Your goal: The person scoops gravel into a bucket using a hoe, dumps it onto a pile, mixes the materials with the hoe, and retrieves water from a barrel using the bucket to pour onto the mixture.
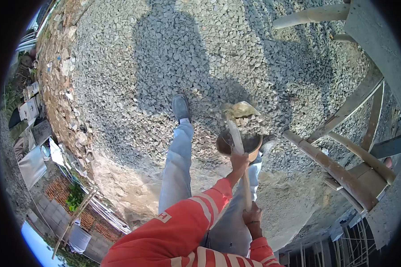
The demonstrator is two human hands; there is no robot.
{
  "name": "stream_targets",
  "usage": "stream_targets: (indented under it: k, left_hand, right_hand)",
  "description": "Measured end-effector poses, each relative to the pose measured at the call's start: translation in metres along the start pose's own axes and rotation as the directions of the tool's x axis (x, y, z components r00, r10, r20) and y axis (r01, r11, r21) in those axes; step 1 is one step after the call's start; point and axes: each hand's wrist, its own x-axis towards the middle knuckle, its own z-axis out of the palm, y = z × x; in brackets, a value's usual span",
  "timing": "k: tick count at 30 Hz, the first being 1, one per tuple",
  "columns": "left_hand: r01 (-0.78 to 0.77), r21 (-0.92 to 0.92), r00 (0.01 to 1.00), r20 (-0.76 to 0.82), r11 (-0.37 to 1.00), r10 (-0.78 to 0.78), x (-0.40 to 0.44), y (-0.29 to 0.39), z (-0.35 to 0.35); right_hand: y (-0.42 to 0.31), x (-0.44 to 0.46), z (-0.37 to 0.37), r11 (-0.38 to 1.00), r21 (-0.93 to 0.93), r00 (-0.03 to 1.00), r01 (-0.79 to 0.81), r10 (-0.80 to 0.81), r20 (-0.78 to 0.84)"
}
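Both my hands grip the wooden handle of a hoe (236, 133). My left hand (239, 163) is closed around the middle of the handle. Lower down, near the handle's end, my right hand (252, 214) is wrapped around it. The hoe's blade (246, 109) is raised just beyond a round dark bucket with a brownish wall (255, 155), and some gravel shows by the blade. Part of the bucket is hidden behind the handle. The bucket sits on the gravel (227, 58) by my right foot.
My left shoe (181, 107) stands on the gravel. Wooden beams and bamboo poles (329, 169) lean at the right. Rubble (60, 102) lines the left side, with a brick wall (60, 193) beyond. Shadows fall across the stones.
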Motion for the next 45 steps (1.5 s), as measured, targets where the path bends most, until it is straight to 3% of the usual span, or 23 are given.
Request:
stream_targets:
  k: [3,5,6,7,9,11,13,16,18,20,22,24,27,29,31,33,34,38,39,40,42,44,45]
  left_hand:
    - [-0.057,-0.061,0.997,-0.052,0.997,0.054,-0.037,0.044,-0.020]
    - [-0.201,-0.081,0.976,-0.098,0.976,0.193,-0.025,0.103,-0.039]
    - [-0.293,-0.083,0.950,-0.135,0.953,0.280,-0.012,0.133,-0.051]
    - [-0.440,0.096,0.870,-0.202,0.893,0.451,0.028,0.150,-0.063]
    - [-0.594,0.101,0.754,-0.276,0.798,0.596,0.072,0.245,-0.093]
    - [-0.713,0.083,0.635,-0.345,0.696,0.692,0.116,0.344,-0.119]
    - [-0.769,0.003,0.594,-0.367,0.640,0.716,0.125,0.420,-0.133]
    - [-0.646,0.197,0.663,-0.335,0.738,0.670,0.184,0.464,-0.146]
    - [-0.392,0.483,0.767,-0.298,0.783,0.568,0.248,0.438,-0.152]
    - [-0.249,0.495,0.885,-0.233,0.832,0.404,0.217,0.388,-0.140]
    - [-0.244,0.466,0.836,-0.343,0.850,0.428,0.196,0.329,-0.113]
    - [-0.292,0.543,0.794,-0.321,0.787,0.516,0.235,0.265,-0.091]
    - [-0.268,0.589,0.786,-0.325,0.763,0.527,0.215,0.215,-0.057]
    - [-0.231,0.559,0.856,-0.273,0.796,0.440,0.213,0.176,-0.047]
    - [-0.116,0.649,0.880,-0.283,0.752,0.380,0.170,0.146,-0.039]
    - [-0.107,0.544,0.920,-0.262,0.833,0.290,0.101,0.123,-0.029]
    - [-0.162,0.484,0.949,-0.162,0.860,0.269,0.088,0.091,-0.028]
    - [0.065,0.322,0.994,-0.104,0.945,-0.033,-0.016,0.019,-0.010]
    - [-0.044,0.409,0.980,-0.162,0.912,0.120,-0.022,-0.018,-0.001]
    - [-0.042,0.401,0.981,-0.159,0.915,0.114,-0.029,-0.009,0.003]
    - [0.036,0.204,0.997,-0.074,0.978,-0.021,-0.048,0.003,0.005]
    - [-0.152,0.195,0.982,-0.084,0.969,0.171,-0.025,0.033,0.008]
    - [-0.204,0.193,0.974,-0.054,0.960,0.218,-0.017,0.081,0.009]
  right_hand:
    - [-0.009,-0.004,-0.010,0.999,0.034,1.000,0.011,-0.011,0.028]
    - [-0.037,0.023,-0.010,0.990,-0.001,0.990,0.140,-0.140,-0.017]
    - [-0.059,0.047,-0.004,0.967,-0.013,0.960,0.253,-0.253,-0.118]
    - [-0.090,0.075,-0.002,0.933,-0.031,0.909,0.360,-0.357,-0.214]
    - [-0.188,0.124,-0.020,0.902,0.005,0.870,0.432,-0.416,-0.266]
    - [-0.288,0.163,-0.043,0.883,-0.137,0.846,0.448,-0.468,-0.255]
    - [-0.366,0.189,-0.069,0.821,-0.077,0.781,0.566,-0.564,-0.268]
    - [-0.410,0.200,-0.073,0.795,-0.033,0.775,0.605,-0.599,-0.203]
    - [-0.398,0.199,-0.052,0.806,-0.031,0.785,0.591,-0.583,-0.209]
    - [-0.362,0.169,-0.044,0.880,-0.013,0.877,0.476,-0.475,-0.067]
    - [-0.322,0.156,-0.035,0.920,0.007,0.920,0.391,-0.391,-0.006]
    - [-0.278,0.151,-0.032,0.938,0.018,0.939,0.345,-0.345,-0.014]
    - [-0.222,0.142,-0.025,0.956,0.051,0.957,0.290,-0.290,-0.007]
    - [-0.194,0.126,-0.024,0.952,0.121,0.959,0.281,-0.283,0.003]
    - [-0.162,0.103,-0.028,0.953,0.155,0.965,0.261,-0.260,-0.025]
    - [-0.128,0.068,-0.046,0.979,0.088,0.982,0.187,-0.189,0.014]
    - [-0.096,0.057,-0.037,0.985,0.095,0.989,0.146,-0.148,0.015]
    - [0.006,-0.009,-0.021,0.998,0.046,0.997,0.034,-0.037,0.067]
    - [0.027,-0.014,-0.015,0.998,0.040,0.998,0.043,-0.045,0.035]
    - [0.032,-0.015,-0.019,0.999,0.031,0.999,0.041,-0.042,0.032]
    - [0.036,-0.022,-0.025,0.999,-0.038,0.996,0.037,-0.039,-0.075]
    - [0.009,0.007,-0.035,0.992,-0.087,0.982,0.096,-0.109,-0.157]
    - [-0.017,0.030,-0.043,0.989,-0.073,0.967,0.132,-0.144,-0.212]
